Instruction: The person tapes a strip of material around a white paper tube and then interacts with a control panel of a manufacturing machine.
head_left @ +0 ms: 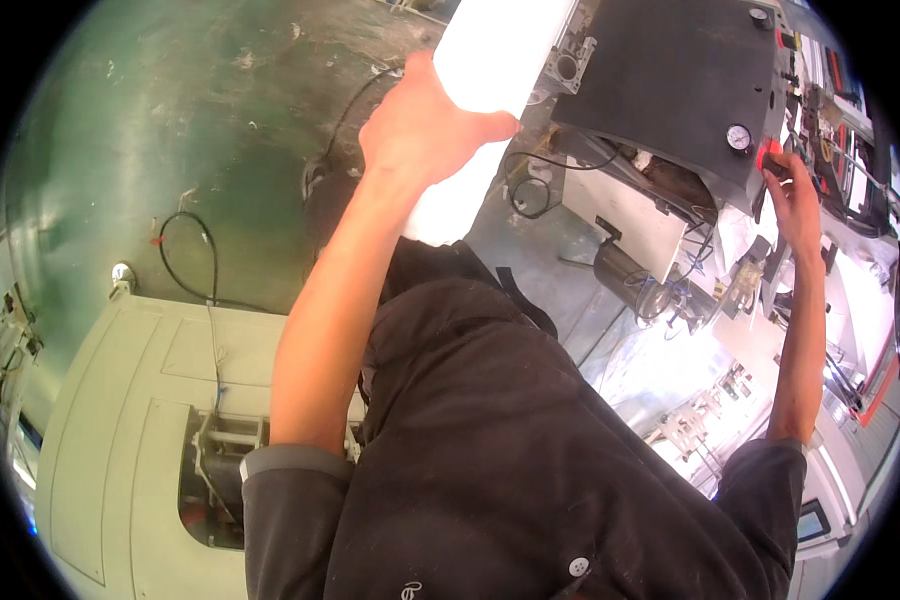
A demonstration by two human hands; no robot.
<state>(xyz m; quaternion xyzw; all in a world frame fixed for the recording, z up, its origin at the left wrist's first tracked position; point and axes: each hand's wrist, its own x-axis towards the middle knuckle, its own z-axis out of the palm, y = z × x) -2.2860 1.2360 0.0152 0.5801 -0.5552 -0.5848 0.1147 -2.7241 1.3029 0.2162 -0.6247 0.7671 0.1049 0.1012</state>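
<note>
My left hand [425, 130] is closed round a long, bright white roll-like piece [492, 60], held slanting in front of my body. The thumb lies across its upper face, and the other fingers are hidden at its left side. Glare washes out the surface, so I cannot tell its material. Off to the right, my right hand [796, 198] pinches a red knob [768, 155] on the edge of a dark grey machine housing [670, 75]. Close to that knob sits a round pressure gauge [738, 137].
A pale green machine cabinet [120, 400] with an open recess stands at lower left. A black cable [215, 262] loops over the green floor [240, 130]. Beneath the grey housing are a dark cylinder [625, 270] and hoses. Cluttered equipment lines the right side.
</note>
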